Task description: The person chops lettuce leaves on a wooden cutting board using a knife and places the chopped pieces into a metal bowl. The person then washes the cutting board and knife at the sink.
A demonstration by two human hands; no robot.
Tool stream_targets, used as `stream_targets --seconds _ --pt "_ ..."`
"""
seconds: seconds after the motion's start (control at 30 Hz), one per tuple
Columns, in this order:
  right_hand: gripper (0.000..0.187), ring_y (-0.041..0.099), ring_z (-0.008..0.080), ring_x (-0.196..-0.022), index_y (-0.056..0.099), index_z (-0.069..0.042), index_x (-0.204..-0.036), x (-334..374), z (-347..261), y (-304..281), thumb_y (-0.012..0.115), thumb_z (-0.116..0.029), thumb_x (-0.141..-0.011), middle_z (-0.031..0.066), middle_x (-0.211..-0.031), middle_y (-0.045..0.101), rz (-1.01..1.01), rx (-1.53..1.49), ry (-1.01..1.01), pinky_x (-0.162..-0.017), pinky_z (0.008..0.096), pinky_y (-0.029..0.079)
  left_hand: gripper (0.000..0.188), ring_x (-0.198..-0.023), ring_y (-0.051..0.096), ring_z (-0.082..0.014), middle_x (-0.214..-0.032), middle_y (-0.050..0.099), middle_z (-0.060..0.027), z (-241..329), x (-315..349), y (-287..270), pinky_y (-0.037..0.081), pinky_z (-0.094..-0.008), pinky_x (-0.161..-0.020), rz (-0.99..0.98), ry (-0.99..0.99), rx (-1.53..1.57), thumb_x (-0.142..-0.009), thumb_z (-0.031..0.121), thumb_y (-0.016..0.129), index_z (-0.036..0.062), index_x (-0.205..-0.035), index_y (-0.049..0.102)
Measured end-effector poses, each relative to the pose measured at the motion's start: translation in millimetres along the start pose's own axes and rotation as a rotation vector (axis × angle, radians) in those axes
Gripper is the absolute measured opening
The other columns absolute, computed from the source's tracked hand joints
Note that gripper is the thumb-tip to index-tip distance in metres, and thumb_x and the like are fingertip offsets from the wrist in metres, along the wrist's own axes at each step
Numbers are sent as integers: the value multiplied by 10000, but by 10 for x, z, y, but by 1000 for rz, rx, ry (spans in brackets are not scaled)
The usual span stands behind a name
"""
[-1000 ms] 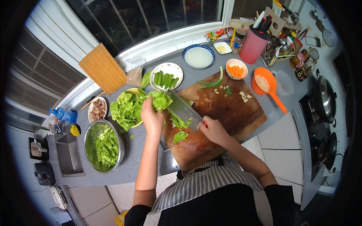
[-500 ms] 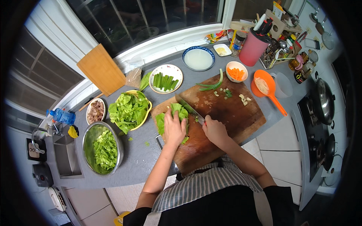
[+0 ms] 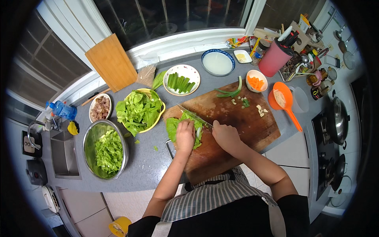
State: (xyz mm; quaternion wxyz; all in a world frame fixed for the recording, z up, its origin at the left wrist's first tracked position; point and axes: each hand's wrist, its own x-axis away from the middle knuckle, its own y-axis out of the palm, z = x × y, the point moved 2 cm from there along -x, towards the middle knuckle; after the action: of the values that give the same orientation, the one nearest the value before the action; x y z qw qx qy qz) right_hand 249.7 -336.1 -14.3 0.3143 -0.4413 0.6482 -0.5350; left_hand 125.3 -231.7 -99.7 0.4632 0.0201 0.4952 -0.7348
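Left hand [image 3: 184, 136] pins leafy greens [image 3: 172, 128]; right hand [image 3: 226, 136] grips a knife [image 3: 195, 115]

The left hand's fingers curl over the greens, holding them down on the cutting board [image 3: 221, 152]; the right hand is closed round the knife's handle, blade slanting far-left beside the leaves. Slicing seems the step in hand; the next stroke calls for fingertips tucked clear of the edge.

Well left of the hands is a sink [image 3: 65, 156]; nearer, a steel bowl [image 3: 92, 136] and a yellow basket [image 3: 158, 116], both holding leaves, share the grey counter [image 3: 146, 162]. Right of the hands, beyond the board, lies an orange strainer [image 3: 292, 117], then a black stove [image 3: 321, 134].
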Motion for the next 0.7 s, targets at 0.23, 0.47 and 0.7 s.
stream_targets --seconds 0.23,0.47,0.7 --pt "183 636 362 -588 459 -67 -867 -88 39 310 521 -237 -891 155 -618 618 36 -85 19 -535 472 518 159 -887 570 -320 -934 616 -153 -47 -50 -43 477 -383 -786 63 -38 125 -749 -9 642 10 -907 642" --pt "187 633 378 -611 473 -62 -850 0 -7 -91 526 -237 -888 160 -627 618 -22 -74 -14 -560 484 516 131 -795 529 -312 -856 574 -114 -67 -44 -37 453 -375 -714 128 -54 130 -723 -27 660 17 -840 620" --pt "196 632 377 -608 466 -60 -843 -55 -84 366 525 -239 -894 165 -626 614 16 -172 63 -550 487 514 61 -851 570 -298 -855 619 -117 -16 -116 -131 465 -368 -732 58 -12 37 -735 34 675 21 -775 631"
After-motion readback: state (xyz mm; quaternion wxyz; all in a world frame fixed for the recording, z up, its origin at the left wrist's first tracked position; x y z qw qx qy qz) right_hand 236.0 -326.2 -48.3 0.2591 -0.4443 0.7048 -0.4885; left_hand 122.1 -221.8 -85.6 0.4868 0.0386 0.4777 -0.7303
